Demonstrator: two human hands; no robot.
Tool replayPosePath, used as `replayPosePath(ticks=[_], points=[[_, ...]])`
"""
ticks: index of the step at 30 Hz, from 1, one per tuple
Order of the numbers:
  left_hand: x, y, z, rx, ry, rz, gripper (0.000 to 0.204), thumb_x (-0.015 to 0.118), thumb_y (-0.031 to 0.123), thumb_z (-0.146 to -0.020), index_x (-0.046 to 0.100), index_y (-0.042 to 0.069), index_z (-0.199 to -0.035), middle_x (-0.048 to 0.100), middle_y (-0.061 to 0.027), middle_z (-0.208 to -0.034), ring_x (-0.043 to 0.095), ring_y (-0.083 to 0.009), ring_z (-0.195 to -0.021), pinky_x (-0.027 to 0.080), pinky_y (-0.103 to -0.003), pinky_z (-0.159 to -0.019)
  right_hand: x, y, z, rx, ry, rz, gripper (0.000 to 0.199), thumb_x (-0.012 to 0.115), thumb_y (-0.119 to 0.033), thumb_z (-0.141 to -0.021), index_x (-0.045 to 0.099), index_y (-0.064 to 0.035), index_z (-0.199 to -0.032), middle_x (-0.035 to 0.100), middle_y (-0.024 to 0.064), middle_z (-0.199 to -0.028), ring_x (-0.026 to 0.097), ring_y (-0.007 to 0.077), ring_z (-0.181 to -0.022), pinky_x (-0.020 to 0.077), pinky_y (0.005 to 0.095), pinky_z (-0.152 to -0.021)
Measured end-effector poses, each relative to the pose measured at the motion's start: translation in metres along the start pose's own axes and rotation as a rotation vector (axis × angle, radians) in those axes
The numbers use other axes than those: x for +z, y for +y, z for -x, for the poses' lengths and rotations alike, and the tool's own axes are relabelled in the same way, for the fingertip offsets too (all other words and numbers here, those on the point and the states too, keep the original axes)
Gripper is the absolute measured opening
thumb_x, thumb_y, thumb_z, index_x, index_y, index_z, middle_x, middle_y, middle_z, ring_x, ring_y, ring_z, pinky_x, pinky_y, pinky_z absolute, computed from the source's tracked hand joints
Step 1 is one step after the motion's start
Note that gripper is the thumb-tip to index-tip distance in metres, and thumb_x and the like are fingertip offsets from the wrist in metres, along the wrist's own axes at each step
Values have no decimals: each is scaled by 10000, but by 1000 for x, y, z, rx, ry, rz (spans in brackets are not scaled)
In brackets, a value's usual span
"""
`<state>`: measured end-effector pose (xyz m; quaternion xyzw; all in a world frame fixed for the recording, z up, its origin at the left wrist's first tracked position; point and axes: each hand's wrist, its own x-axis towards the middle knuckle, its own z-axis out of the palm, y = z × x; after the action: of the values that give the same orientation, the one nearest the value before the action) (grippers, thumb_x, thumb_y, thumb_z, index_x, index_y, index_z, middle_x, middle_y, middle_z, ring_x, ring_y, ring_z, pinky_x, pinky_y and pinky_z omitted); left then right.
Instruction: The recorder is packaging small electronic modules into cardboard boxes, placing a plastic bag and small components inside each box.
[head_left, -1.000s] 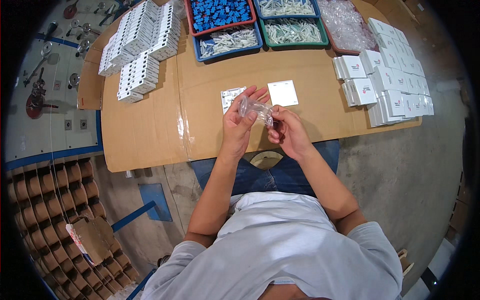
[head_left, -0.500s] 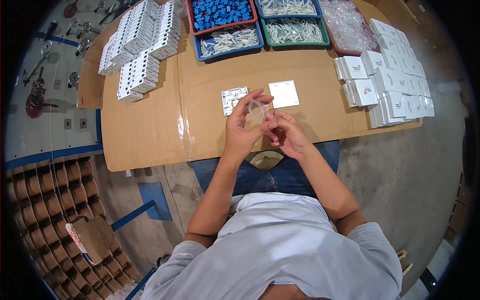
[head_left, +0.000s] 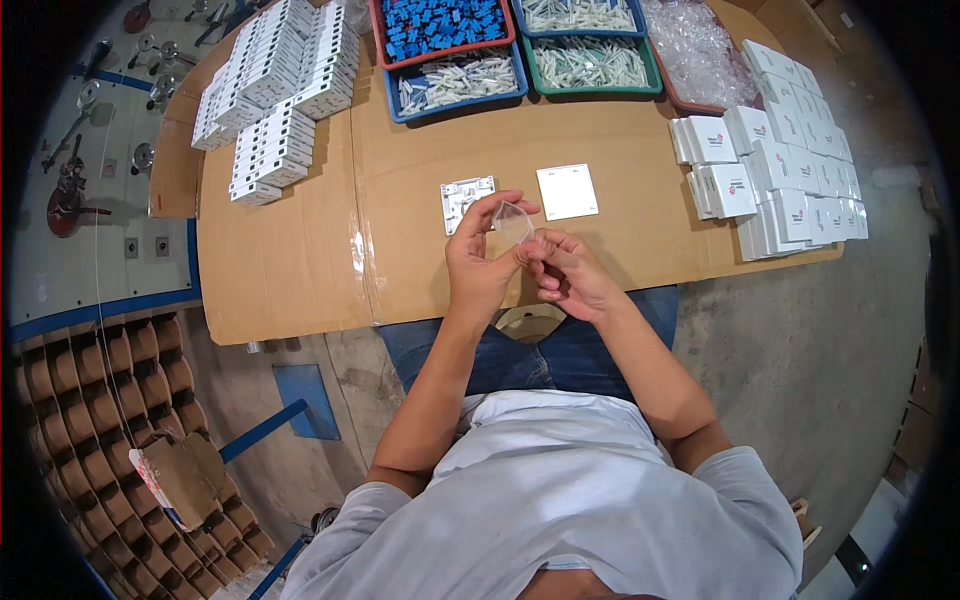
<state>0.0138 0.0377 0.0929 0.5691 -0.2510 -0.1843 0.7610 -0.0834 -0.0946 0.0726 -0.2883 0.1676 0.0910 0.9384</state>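
I hold a small clear plastic bag [head_left: 512, 222] up between both hands, just above the near edge of the cardboard-covered worktop [head_left: 300, 270]. My left hand [head_left: 480, 262] pinches the bag's left side, thumb and forefinger clenched on the film; my right hand [head_left: 570, 275] has its fingertips closed on the bag's lower right corner. Whether anything is inside the bag I cannot tell — it is too small and too clear.

To handle it well, I judge that each grip should stay light and close to the bag's edge, so the thin film does not crumple or slip, and that the 2 hands should pull gently apart rather than twist.

Just beyond my hands lie 2 square plates flat on the worktop: a grey one showing its ribbed back [head_left: 467, 200] and a plain white one [head_left: 567, 191]. Further off stand trays of small parts — a red tray with blue pieces [head_left: 443, 25], a blue tray with pale pieces [head_left: 460, 82] — and stacks of white boxes [head_left: 775, 170] on the right.
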Motion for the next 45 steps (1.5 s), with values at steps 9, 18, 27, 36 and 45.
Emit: replayPosePath(ticks=[9,18,27,36,45], points=[[-5,-9,-7,-87,218,57,436,749,35,-908,586,34,-1312,604,-18,-1070,591,-112,-992,464,-252,-920,-5,-21,-7,27,182,147,295,549,-297,-1057,671,-36,-1119,658,23,-809,513,69,-589,422,228,-506],[-28,-43,17,-360,150,-25,409,679,116,-972,500,49,-1333,559,-21,-1121,536,-100,-1017,440,-252,-887,-80,-168,-98,-706,493,1069,160,627,-132,-983,669,-12,-1079,735,96,-938,715,178,-797,557,309,-676],[-19,-20,38,-494,98,-41,411,671,136,-990,488,59,-1350,586,-26,-1116,565,-95,-993,458,-246,-833,-74,-301,-206,-804,395,2024,334,727,-88,-832,691,-129,-1162,628,134,-1239,619,331,-1132,514,440,-944],[-25,-18,22,-564,78,-28,342,639,134,-1005,517,66,-1317,564,0,-1082,529,-74,-922,433,-232,-738,-76,-344,-237,-593,144,2267,450,766,-63,-757,701,-152,-1193,560,147,-1327,537,362,-1264,482,439,-1052],[-20,-13,1,-528,74,8,327,656,142,-1000,537,71,-1296,568,6,-1084,534,-76,-944,440,-229,-759,-96,-388,-262,-724,388,2214,347,734,-126,-822,678,-107,-1164,612,141,-1197,621,338,-1120,526,421,-907]])
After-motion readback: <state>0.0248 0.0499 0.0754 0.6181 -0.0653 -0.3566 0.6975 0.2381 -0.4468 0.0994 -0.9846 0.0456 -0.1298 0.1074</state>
